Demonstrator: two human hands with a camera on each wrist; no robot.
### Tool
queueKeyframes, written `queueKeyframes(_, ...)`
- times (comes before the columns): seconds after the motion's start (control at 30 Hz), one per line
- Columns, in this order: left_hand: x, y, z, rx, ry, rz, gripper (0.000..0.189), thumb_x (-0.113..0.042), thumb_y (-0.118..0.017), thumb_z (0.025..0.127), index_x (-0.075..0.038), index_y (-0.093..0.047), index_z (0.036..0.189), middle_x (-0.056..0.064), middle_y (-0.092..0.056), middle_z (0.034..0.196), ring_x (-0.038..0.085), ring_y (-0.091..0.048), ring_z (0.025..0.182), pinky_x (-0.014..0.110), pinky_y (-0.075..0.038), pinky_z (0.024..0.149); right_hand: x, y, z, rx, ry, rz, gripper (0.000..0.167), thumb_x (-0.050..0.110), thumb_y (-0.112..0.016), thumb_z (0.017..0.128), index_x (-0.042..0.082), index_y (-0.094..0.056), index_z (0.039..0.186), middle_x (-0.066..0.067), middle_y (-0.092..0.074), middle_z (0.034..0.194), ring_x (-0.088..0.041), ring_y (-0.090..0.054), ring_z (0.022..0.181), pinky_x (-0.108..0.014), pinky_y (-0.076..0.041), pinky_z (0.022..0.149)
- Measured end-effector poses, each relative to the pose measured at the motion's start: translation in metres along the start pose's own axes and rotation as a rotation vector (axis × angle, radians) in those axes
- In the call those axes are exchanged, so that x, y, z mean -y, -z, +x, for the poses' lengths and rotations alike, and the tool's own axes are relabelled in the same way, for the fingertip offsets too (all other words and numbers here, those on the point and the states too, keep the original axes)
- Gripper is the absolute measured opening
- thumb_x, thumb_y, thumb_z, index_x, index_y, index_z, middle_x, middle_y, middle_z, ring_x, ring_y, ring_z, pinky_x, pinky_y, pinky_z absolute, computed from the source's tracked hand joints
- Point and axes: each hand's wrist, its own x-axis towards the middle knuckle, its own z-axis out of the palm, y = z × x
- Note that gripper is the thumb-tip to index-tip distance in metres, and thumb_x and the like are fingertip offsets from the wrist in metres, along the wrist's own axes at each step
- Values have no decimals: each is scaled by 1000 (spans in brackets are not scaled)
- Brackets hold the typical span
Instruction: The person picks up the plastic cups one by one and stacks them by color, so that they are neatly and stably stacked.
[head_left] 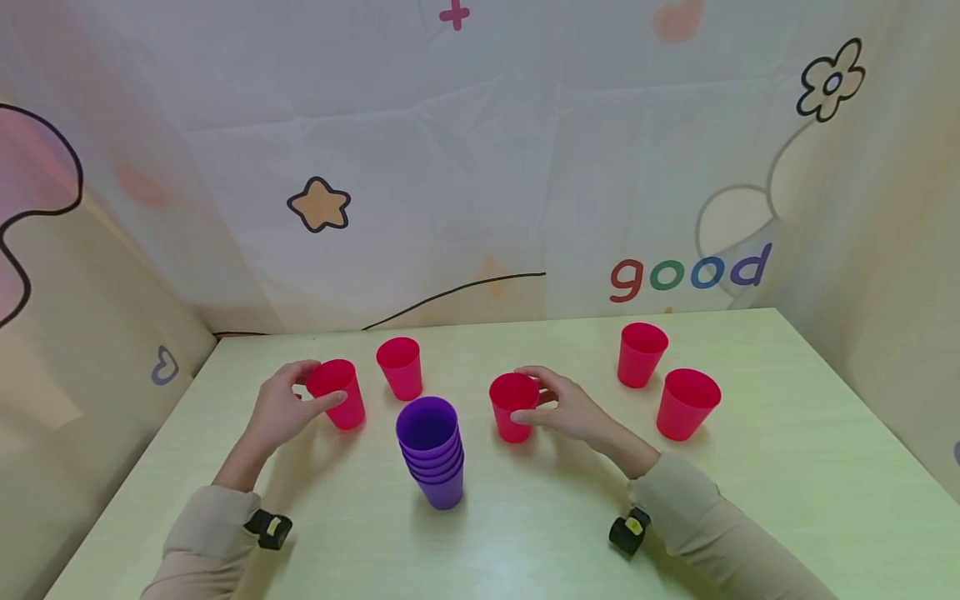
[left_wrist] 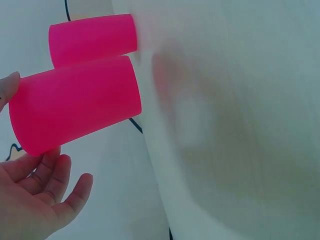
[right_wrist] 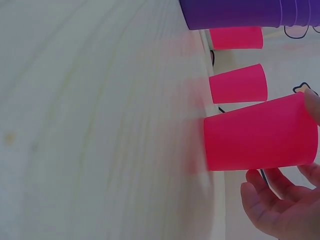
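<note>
My left hand pinches a pinkish-red cup near its rim between thumb and fingers, toward the table's left. Seen from the left wrist, that cup is mouth up; whether its base touches the table I cannot tell. On the other side of the purple cup stack, my right hand holds another red cup by its upper part. The right wrist view has this cup upright, thumb on one side and fingers on the other. Several purple cups are nested mouth up in the stack.
Between the hands, behind the purple stack, stands a red cup. Two more red cups, one farther back and one nearer, stand to the right of my right hand. A printed curtain hangs behind the pale table.
</note>
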Motion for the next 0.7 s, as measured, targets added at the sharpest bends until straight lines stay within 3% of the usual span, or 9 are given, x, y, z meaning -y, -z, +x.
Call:
queueKeyframes(0.2, -10, 2, -2, -60, -78, -23, 67, -33, -71, 77, 2, -44, 128, 17, -51, 115, 31, -46, 104, 39, -43, 79, 5, -1, -3, 5, -3, 0, 63, 21, -71, 79, 10, -41, 134, -10, -52, 119, -30, -48, 107, -37, -47, 78)
queueKeyframes(0.33, -20, 3, -4, -88, -126, -45, 63, -31, -72, 77, 1, -47, 125, 15, -53, 112, 29, -48, 102, 41, -43, 79, 22, 0, -11, 15, 5, 4, 61, 16, -69, 80, 5, -40, 134, -14, -52, 119, -32, -47, 107, -38, -47, 79)
queueKeyframes(0.47, -32, 3, -5, -84, -157, -63, 62, -31, -73, 76, 0, -48, 124, 14, -53, 112, 29, -48, 103, 45, -43, 83, 37, 2, -21, 14, 14, 0, 59, 15, -67, 81, 3, -41, 132, -15, -52, 118, -33, -48, 107, -37, -47, 79)
queueKeyframes(0.7, -48, 3, -5, -56, -193, -73, 62, -29, -75, 74, -1, -48, 123, 13, -53, 113, 28, -48, 103, 42, -43, 82, 40, 2, -22, 11, -3, 8, 58, 13, -67, 81, 4, -41, 132, -17, -51, 119, -34, -47, 107, -37, -47, 80)
